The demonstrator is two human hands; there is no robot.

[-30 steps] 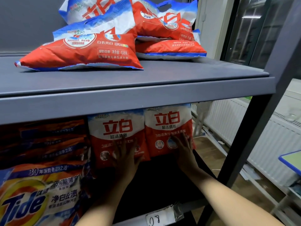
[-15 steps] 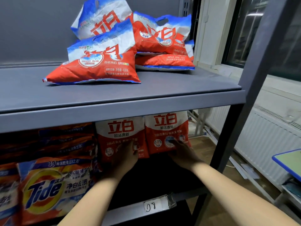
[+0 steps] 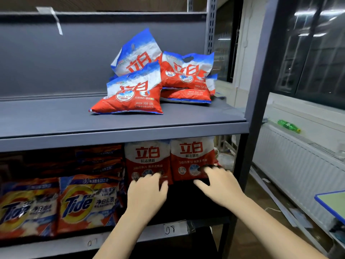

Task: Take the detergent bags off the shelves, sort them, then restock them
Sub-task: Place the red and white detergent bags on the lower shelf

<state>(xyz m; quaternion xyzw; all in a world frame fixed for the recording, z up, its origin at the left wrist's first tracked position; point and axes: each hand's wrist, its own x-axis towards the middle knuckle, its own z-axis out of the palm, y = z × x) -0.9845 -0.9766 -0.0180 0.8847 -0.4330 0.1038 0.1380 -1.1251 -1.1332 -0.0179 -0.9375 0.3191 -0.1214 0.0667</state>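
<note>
Two red and white detergent bags stand upright side by side on the lower shelf, one on the left point(image 3: 147, 156) and one on the right point(image 3: 192, 152). My left hand point(image 3: 147, 191) has its fingertips at the bottom of the left bag. Over at the bottom of the right bag, my right hand point(image 3: 218, 184) lies with fingers spread. A heap of red, white and blue bags point(image 3: 158, 79) lies on the upper shelf point(image 3: 56, 118). Orange Tide bags point(image 3: 87, 204) fill the lower shelf's left side.
A dark shelf post point(image 3: 259, 90) rises at the right of the bags. Beyond it runs a white radiator point(image 3: 298, 165) with a green bottle point(image 3: 288, 125) on its sill. Labels "07" and "08" point(image 3: 170, 229) mark the lower shelf edge. A blue-edged table corner point(image 3: 332, 200) shows at far right.
The view has pulled back and tilted up, showing more of the upper shelf. Both hands have slid down from the bag fronts to their bottom edges.
</note>
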